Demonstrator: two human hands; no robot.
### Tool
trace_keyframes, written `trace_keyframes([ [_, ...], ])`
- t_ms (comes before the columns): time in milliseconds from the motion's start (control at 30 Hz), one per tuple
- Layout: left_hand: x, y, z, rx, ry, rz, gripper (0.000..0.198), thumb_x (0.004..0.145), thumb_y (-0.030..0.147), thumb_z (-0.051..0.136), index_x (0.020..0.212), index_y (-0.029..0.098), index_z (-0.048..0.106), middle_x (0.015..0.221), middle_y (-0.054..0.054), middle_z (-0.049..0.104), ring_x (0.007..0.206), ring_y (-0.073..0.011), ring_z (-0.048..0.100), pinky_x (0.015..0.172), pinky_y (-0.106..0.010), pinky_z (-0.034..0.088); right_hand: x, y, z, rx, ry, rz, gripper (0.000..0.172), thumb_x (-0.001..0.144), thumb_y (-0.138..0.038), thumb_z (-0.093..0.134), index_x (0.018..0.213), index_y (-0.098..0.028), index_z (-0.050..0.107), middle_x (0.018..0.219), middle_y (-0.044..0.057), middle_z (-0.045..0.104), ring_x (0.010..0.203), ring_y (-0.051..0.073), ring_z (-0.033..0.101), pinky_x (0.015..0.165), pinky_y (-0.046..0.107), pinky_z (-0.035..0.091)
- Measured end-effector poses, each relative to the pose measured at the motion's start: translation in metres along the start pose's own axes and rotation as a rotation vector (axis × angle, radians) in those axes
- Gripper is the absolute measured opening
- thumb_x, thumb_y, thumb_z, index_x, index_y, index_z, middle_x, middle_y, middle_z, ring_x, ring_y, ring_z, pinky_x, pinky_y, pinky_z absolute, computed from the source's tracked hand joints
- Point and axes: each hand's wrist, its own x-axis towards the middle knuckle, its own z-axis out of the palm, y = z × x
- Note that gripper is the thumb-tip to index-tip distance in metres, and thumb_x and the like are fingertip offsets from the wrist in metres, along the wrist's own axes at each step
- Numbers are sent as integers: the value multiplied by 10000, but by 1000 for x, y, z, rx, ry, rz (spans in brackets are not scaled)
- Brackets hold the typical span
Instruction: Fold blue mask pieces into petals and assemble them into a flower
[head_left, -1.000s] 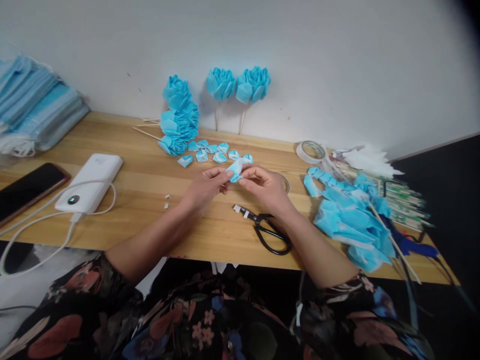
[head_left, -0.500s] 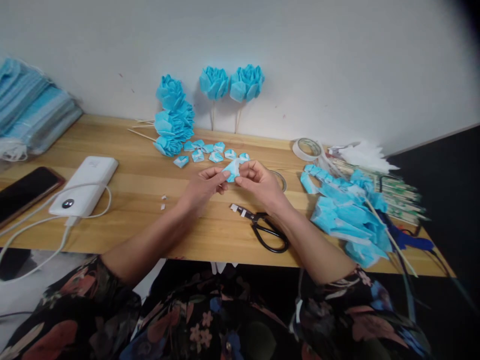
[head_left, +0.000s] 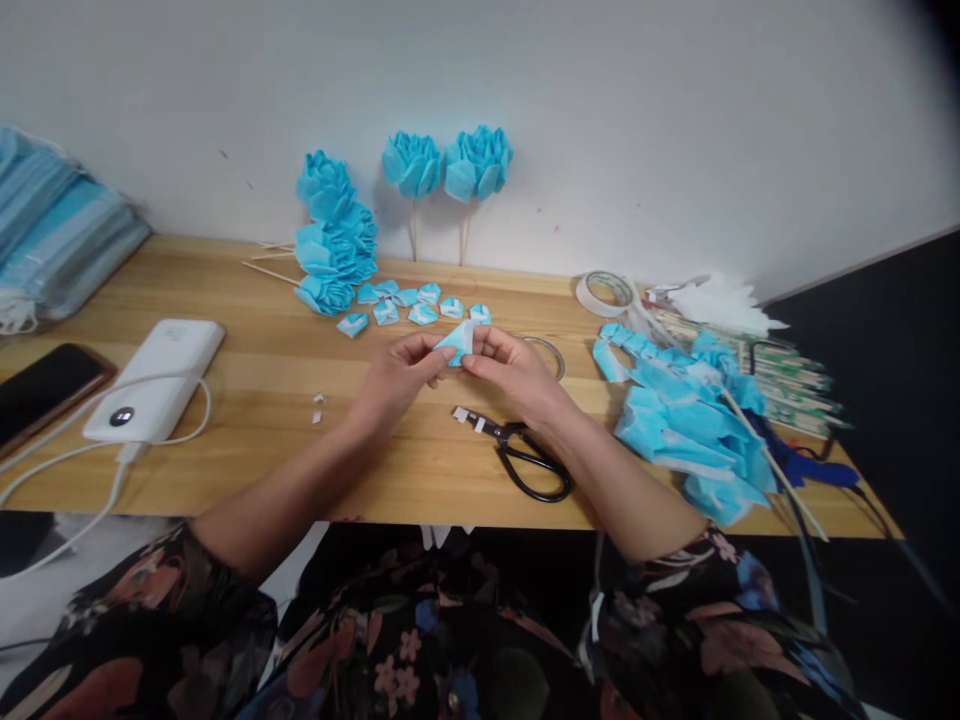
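Between my two hands is a small folded piece of blue-and-white sheet (head_left: 458, 343), pinched above the table. My left hand (head_left: 401, 378) is closed on its left side, thumb pressed on the front. My right hand (head_left: 517, 372) grips its right side with thumb and fingers. Just behind it lie several small folded blue pieces (head_left: 423, 314) in loose rows. Black-handled scissors (head_left: 517, 440) rest below my right hand, with bits of white tape on the blades. A roll of tape (head_left: 553, 352) is partly hidden behind my right hand.
Blue flowers on sticks (head_left: 480, 165) lean on the wall, others lie at left (head_left: 334, 240). A white power bank (head_left: 161, 380), cable and phone (head_left: 52, 395) are left. Blue sheets (head_left: 682, 430), a tape roll (head_left: 604, 292) and a blue glue gun (head_left: 814, 470) are right.
The view has shifted slightly, so the table's things appear a little further left. The folded piece has been turned between my fingers and shows a white upper right edge.
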Motion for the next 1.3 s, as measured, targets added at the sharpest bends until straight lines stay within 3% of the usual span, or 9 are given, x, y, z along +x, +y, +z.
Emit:
trace_keyframes([
  [533,2,-1,-2,90,-34,-22,272,711,389,782,662,165,636,579,26,568,543,-80,465,561,-230,373,0,1,2,-97,-8,-9,298,754,-352,737,1023,-239,675,884,-7,723,819,156,658,814,325,524],
  [700,2,-2,-3,69,-42,-66,285,715,406,766,666,165,623,580,21,565,542,-85,470,566,-238,382,-1,-7,-2,-145,-85,-13,255,790,-408,730,969,-233,684,884,-3,729,863,168,676,830,324,527],
  [900,0,-3,-4,93,-124,-108,272,730,395,761,665,172,621,581,20,559,555,-91,485,565,-236,373,2,-8,-9,-215,19,-72,286,751,-419,772,943,-218,708,822,-9,719,752,145,634,744,305,512],
  [1067,-1,-3,-3,162,-179,-104,247,745,370,749,668,175,618,574,23,555,552,-92,478,556,-235,346,1,-6,-6,-292,70,-105,172,756,-349,744,851,-213,702,747,-23,672,676,126,583,674,287,466],
  [1200,-1,-2,-3,136,-176,-102,226,745,366,740,693,174,632,584,26,558,557,-92,486,564,-233,364,-3,-10,-4,-415,111,-190,91,799,-311,719,823,-223,713,775,-8,706,709,145,614,703,305,488],
  [1300,-2,0,-2,107,-173,-116,227,739,367,741,695,171,635,580,23,559,554,-93,491,567,-233,382,-5,-12,-5,-567,123,-349,52,853,-269,696,831,-249,738,845,3,743,789,168,654,771,332,515],
])
